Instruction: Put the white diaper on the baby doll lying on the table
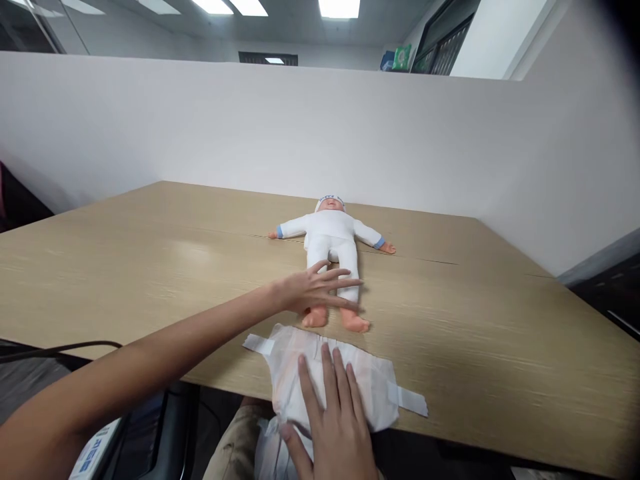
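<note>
Doll (331, 237) legs under left hand (313, 293), spread open | diaper (295, 360) beneath right hand (340, 433), flat, gripping nothing

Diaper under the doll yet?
No, the diaper lies flat at the near edge of the table, short of the doll and its feet, with the right hand on it.

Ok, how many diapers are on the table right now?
1. The diaper lies spread at the near edge of the table, under the right hand, just short of the doll. White material below the edge may be more of it or another; I cannot tell.
</note>
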The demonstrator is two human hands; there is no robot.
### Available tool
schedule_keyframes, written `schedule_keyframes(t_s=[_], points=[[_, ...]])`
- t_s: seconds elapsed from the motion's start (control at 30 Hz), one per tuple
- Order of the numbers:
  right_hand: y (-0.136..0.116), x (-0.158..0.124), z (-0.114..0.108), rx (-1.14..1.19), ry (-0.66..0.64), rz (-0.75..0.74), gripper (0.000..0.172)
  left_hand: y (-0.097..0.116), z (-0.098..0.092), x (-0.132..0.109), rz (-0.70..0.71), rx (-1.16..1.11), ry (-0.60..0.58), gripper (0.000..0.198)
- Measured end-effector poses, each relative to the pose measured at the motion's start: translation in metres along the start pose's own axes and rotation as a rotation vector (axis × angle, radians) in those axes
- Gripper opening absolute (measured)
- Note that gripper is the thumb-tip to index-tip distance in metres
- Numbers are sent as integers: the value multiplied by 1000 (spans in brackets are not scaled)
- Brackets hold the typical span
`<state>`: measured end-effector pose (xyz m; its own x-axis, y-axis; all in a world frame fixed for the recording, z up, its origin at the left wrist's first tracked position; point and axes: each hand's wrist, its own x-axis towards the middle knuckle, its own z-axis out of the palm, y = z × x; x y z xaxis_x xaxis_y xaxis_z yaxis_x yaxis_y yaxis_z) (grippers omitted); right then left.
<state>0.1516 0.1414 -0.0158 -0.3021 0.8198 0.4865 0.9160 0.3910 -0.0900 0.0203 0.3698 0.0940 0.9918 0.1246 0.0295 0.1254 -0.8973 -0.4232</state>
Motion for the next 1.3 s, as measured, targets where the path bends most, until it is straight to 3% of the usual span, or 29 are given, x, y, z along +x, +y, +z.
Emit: schedule_keyframes(t_s=[0.17, 0.23, 0.37, 0.57, 0.73, 1.0, 1.17, 1.3], points=[[-2, 5, 3, 106, -72, 26, 100, -6, 1, 14, 121, -137, 82, 36], [1, 8, -1, 129, -87, 33, 101, -6, 1, 18, 113, -177, 107, 28], [12, 15, -13, 125, -137, -42, 93, -15, -12, 20, 58, -346, 199, 29], [30, 35, -29, 172, -275, -74, 77, -48, -51, 21, -53, -780, 314, 32], [44, 64, -30, 242, -412, -48, 66, -72, -71, 22, -108, -867, 354, 25], [73, 132, 2, 244, -439, -2, 62, -96, -85, 11, -243, -947, 433, 33], [92, 176, 29, 209, -402, -36, 61, -98, -80, 9, -170, -954, 484, 31], [108, 211, 51, 182, -333, -38, 62, -99, -81, 8, -215, -950, 514, 34]])
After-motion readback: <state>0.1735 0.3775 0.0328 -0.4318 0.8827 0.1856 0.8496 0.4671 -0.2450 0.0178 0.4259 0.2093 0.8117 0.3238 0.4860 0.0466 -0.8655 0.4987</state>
